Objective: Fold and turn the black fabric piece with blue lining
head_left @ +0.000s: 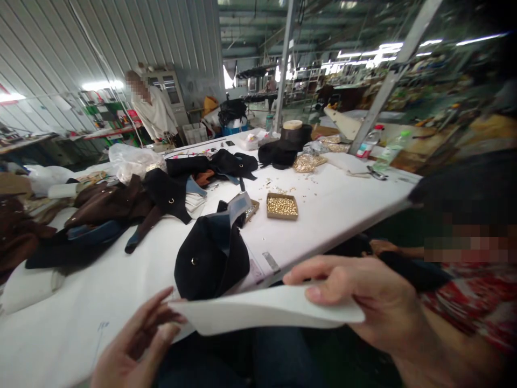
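Observation:
A long white strip (258, 310), stiff and slightly curved like card or lining, spans between my two hands above my lap. My right hand (359, 296) grips its right end, thumb on the near face and fingers behind. At the opposite end, my left hand (141, 339) has its fingers and thumb around the narrow tip. Just beyond the strip, a black cap-like fabric piece (202, 258) with a small metal ring lies on the table. A pale folded piece (240, 207) sticks up at its back edge.
The white-covered table (323, 210) bears an open box of gold-coloured small parts (281, 206), loose bits, and a bag of parts (307, 163). Black and brown fabric pieces (109, 205) pile up on the left. Bottles (369, 143) stand far right. A person in red patterned clothing (464, 291) sits close at right.

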`<state>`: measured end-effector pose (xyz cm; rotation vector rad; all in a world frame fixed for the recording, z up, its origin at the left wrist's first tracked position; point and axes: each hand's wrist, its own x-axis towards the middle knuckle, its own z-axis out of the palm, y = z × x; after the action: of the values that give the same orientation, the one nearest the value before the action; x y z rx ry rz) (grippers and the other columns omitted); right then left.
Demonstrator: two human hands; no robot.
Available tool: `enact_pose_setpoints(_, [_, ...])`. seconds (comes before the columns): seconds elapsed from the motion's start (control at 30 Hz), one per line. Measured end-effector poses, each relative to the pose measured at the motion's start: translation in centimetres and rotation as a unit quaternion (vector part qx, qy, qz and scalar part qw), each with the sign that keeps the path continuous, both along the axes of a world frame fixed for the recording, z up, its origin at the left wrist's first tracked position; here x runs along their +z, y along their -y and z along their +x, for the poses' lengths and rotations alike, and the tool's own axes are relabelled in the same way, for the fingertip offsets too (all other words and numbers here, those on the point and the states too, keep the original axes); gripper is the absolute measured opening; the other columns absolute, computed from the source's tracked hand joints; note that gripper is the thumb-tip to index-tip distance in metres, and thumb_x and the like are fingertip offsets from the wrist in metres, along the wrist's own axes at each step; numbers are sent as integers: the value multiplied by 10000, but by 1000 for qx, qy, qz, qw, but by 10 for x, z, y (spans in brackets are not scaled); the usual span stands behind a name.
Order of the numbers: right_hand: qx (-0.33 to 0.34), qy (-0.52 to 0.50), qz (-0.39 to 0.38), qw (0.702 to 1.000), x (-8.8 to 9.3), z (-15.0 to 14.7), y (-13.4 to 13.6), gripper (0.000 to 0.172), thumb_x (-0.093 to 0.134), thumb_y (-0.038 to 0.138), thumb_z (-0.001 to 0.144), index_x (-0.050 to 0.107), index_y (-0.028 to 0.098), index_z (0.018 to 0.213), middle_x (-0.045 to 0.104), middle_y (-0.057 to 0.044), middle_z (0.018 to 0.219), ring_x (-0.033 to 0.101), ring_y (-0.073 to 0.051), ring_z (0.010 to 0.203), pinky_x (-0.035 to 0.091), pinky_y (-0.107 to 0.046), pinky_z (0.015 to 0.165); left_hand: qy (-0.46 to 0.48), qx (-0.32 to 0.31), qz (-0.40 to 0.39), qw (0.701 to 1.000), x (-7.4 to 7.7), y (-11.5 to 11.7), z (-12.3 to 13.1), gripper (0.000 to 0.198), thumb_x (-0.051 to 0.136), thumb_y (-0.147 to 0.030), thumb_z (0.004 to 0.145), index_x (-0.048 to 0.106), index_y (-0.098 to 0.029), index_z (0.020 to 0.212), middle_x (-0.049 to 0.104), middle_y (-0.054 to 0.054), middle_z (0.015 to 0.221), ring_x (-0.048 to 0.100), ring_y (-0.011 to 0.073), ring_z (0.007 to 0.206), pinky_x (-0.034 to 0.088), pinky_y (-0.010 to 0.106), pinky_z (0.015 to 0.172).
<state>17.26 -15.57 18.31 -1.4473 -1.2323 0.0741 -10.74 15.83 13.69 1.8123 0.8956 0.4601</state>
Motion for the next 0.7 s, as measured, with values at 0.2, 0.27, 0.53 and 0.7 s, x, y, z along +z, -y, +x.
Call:
enact_pose_setpoints(0.2, [-202,135,106,964,62,-8,-58,192,782,97,1028,843,278,1036,875,-41,1217,852,-250,1093,714,-348,941,-169,-112,380,902,36,-32,48,592,698,-623,1084,653,-261,1550,740,112,1399,767,338,1125,589,466,932])
enact_pose_setpoints(0.27, [-167,170,111,965,68,-16,-84,321,637,-2,1024,816,259,1078,865,-39,1232,837,-237,1154,702,-367,1013,-257,-175,438,843,38,-19,74,498,707,-508,1110,682,-215,1513,733,137,1352,752,366,1162,565,488,961])
enact_pose_setpoints(0.53, [-149,226,-10,963,59,-23,-143,342,494,-38,1044,739,195,1090,814,-78,1239,774,-230,1135,610,-344,1032,-365,-218,531,733,37,13,112,638,906,-393,956,691,-60,1456,707,232,1322,707,450,1198,591,538,955])
enact_pose_setpoints(0.7, [-155,229,-139,951,50,-17,-148,323,514,-68,1001,712,181,1060,775,-65,1138,726,-213,1010,497,-314,845,-388,-196,484,760,22,-3,108,373,470,1,1016,779,-84,1208,788,206,1118,819,368,972,571,413,759])
